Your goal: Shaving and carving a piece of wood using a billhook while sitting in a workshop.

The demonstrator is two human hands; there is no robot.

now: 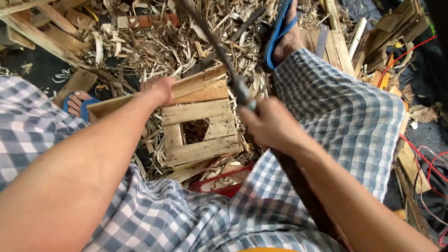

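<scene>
Two hands busy, our left hand (158, 88) grip clamped on a pale wooden slat (186, 88) over the small slatted crate (198, 130), right hand (270, 123) fist closed around a dark long blade (219, 51), bamboo shavings (158, 46) underneath.

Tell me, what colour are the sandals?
Blue. The head view shows one sandal at the top and the other at the left.

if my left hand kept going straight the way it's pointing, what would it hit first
Probably the wood shavings beyond the wooden slat that the left hand already grips; farther on lies a brick. Depth is hard to judge.
</scene>
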